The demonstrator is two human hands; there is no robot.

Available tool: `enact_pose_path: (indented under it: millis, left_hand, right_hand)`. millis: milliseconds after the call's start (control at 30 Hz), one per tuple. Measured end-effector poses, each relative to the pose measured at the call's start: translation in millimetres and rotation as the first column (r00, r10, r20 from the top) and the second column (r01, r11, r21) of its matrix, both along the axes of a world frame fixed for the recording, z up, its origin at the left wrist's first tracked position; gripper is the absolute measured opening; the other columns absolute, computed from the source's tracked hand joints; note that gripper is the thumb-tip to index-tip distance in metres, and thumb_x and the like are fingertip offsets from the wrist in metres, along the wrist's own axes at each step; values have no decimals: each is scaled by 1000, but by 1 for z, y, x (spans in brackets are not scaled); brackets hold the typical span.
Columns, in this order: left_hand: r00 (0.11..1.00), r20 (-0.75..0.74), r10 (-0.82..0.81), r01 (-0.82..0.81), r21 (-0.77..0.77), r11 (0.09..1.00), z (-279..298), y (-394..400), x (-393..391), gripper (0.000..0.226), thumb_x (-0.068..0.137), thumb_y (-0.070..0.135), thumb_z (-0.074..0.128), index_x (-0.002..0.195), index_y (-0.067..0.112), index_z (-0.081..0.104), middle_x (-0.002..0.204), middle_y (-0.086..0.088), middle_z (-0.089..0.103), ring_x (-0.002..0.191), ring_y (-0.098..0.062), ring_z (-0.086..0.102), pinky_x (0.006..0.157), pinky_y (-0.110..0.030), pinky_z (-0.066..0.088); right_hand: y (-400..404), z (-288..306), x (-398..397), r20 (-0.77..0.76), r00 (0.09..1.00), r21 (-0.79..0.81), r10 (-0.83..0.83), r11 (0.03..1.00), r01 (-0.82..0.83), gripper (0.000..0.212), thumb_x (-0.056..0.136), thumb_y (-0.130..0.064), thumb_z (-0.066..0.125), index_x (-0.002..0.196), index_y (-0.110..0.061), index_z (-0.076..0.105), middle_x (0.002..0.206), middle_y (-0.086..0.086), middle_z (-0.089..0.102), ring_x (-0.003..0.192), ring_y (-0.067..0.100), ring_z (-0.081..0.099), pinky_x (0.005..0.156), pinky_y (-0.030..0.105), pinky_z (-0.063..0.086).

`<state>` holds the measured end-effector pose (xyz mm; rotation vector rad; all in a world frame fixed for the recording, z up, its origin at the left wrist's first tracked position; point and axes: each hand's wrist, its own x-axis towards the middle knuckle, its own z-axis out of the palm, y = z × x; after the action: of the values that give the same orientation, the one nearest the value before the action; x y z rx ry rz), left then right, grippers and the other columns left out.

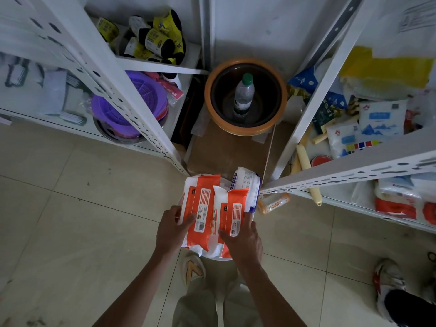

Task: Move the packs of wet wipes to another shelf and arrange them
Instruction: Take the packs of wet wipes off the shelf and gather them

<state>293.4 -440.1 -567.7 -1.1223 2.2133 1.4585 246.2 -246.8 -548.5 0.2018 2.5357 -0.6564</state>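
Packs of wet wipes [212, 208] sit stacked between your hands, above the floor: your left hand [172, 228] grips the orange-and-white pack's left edge, your right hand [243, 237] clasps the neighbouring pack.

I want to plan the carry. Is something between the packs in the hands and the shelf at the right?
Nothing visible blocks it. Both hands, left hand and right hand, hold the wet wipe packs just beside the right shelf corner.

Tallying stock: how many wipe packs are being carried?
3 visible: an orange pack under the left hand, another under the right hand, a white-blue pack behind. More may hide underneath.
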Motion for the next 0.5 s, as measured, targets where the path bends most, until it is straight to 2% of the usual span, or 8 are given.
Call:
enact_pose_path:
  millis: [100,167,233,367,433,467,500]
  left_hand:
    - [999,9,-40,40,10,999,3,-2,-3,47,84,57,70,118,27,61,108,11,73,80,-6,74,66,-13,57]
    - [999,13,-50,50,14,999,2,-3,-4,44,86,54,71,118,26,61,109,10,73,81,-5,73,70,-20,59]
    - [999,17,-36,36,6,999,2,-2,-4,52,82,61,69,118,25,61,109,8,74,85,-11,75,75,-27,61]
    - [999,47,-22,22,1,1000,4,-1,-4,60,77,66,66,120,24,61,113,5,75,88,-14,75,80,-34,63]
    - [997,78,-29,28,18,999,8,-1,-7,61,76,67,67,120,25,59,114,5,72,91,-15,74,86,-44,64]
    - [995,93,-33,34,-7,999,11,-1,-10,65,75,69,68,122,26,57,117,5,70,96,-17,73,87,-48,64]
    - [994,109,-29,40,-97,994,16,0,-14,70,74,70,69,125,26,54,122,2,67,104,-20,71,90,-50,63]
  right_hand:
    - [2,-1,-2,-2,1000,-3,28,1000,-28,104,70,-97,37,151,-34,26,145,-5,59,123,24,67,96,48,60]
    - [2,0,-2,-4,999,4,36,999,-36,100,73,-91,46,152,-34,26,146,-5,59,123,24,67,96,48,60]
    - [2,2,-2,3,999,6,34,999,-34,98,74,-89,50,151,-33,27,146,-6,58,124,24,66,97,48,59]
    - [2,2,-4,15,999,9,48,999,-48,97,75,-86,54,151,-32,29,146,-5,58,125,25,66,97,48,58]
    - [3,2,-5,14,998,16,54,998,-54,98,74,-87,52,151,-31,30,146,-5,58,125,25,66,98,48,57]
    - [3,2,-5,12,998,18,54,998,-54,99,73,-89,49,151,-31,30,147,-5,58,125,25,66,98,48,57]
    - [4,1,-5,9,999,18,52,998,-53,101,71,-91,44,151,-31,29,147,-5,58,125,25,66,98,48,57]
